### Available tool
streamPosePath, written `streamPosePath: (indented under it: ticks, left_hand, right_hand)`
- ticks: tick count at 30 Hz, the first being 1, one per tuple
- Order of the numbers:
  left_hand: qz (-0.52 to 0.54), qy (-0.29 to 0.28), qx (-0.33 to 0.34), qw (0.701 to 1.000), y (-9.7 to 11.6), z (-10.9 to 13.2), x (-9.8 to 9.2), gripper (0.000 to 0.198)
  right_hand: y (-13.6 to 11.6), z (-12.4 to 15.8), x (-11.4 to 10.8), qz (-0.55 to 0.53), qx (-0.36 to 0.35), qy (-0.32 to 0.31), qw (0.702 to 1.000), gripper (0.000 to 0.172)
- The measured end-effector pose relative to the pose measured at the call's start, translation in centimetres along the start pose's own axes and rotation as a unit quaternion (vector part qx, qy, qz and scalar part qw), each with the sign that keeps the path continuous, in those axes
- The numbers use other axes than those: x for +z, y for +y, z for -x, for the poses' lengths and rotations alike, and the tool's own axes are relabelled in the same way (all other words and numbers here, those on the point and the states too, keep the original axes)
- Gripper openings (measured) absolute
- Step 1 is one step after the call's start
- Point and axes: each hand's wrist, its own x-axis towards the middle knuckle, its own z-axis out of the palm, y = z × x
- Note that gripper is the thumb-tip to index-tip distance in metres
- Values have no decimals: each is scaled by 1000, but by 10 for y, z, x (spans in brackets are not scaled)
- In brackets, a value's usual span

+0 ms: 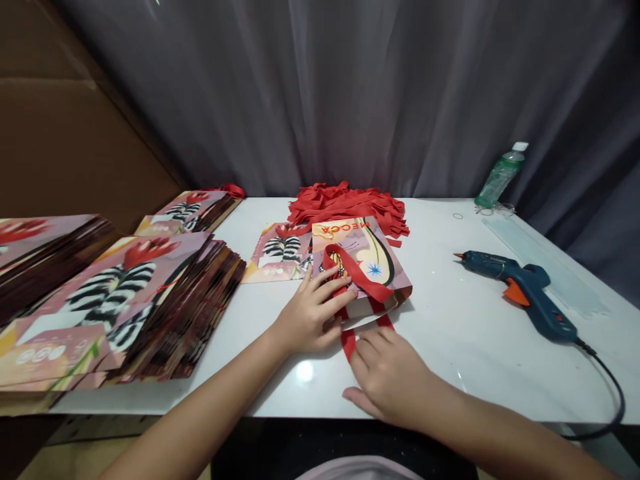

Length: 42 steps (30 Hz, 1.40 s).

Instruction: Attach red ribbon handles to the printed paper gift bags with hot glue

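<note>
A printed paper bag (367, 243) with red lettering lies on the white table in front of me, its mouth facing me. One red ribbon handle (357, 270) loops over its upper face; the other red ribbon handle (349, 343) hangs from the mouth toward me. Across the bag's left part rests my left hand (317, 310), open, fingers spread over the face and the upper loop. Its thumb is near the bag's mouth, partly hidden. My right hand (387, 377) is closed on the lower ribbon handle, fingers curled and thumb pointing left.
Stacks of flat printed bags (115, 300) fill the left side. Another flat bag (277, 253) lies beside the one under my hand. Behind is a heap of red ribbons (345, 203). At right lie a corded glue gun (525, 290), glue sticks (543, 260) and a green bottle (501, 177).
</note>
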Motion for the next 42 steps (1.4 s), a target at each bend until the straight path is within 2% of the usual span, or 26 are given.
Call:
streamPosePath:
  ticks: [2,3,6,12,14,15,18,20,24,26,37,42]
  left_hand:
    - [5,7,-5,1000,2,-1,0,56]
    - [7,10,-7,1000,3,-2,-1,55]
    - [8,15,-14,1000,4,-4,-1,55]
    - [11,21,-22,999,3,-6,2,55]
    - [16,24,-19,999,2,-6,2,55]
    - [19,26,-18,999,2,-6,3,55]
    - [26,28,-17,999,2,-6,4,55]
    - [32,32,-16,999,2,-6,4,56]
    - [34,35,-11,999,2,-6,5,59]
    - [34,34,-9,999,2,-6,5,58]
    - [40,44,-11,998,1,-7,5,54]
    - [40,36,-20,998,2,-7,4,55]
  right_hand:
    - [-14,2,7,40,3,25,999,10]
    - [-19,4,10,51,-2,44,998,6]
    - [-25,8,15,41,-31,65,997,14]
    - [-18,14,4,-41,-79,23,996,16]
    - [-15,14,-2,-82,-63,-2,995,15]
    - [-14,13,-4,-103,-42,-15,994,22]
    - [-10,6,-11,-155,35,-43,986,61]
    - [-7,0,-13,-171,77,-68,980,72]
    - [-3,-7,-12,-194,138,-145,960,76]
    - [-2,-8,-12,-203,150,-162,954,76]
    - [0,-14,-12,-211,164,-169,949,65]
    - [5,1,-16,-196,150,-133,960,66]
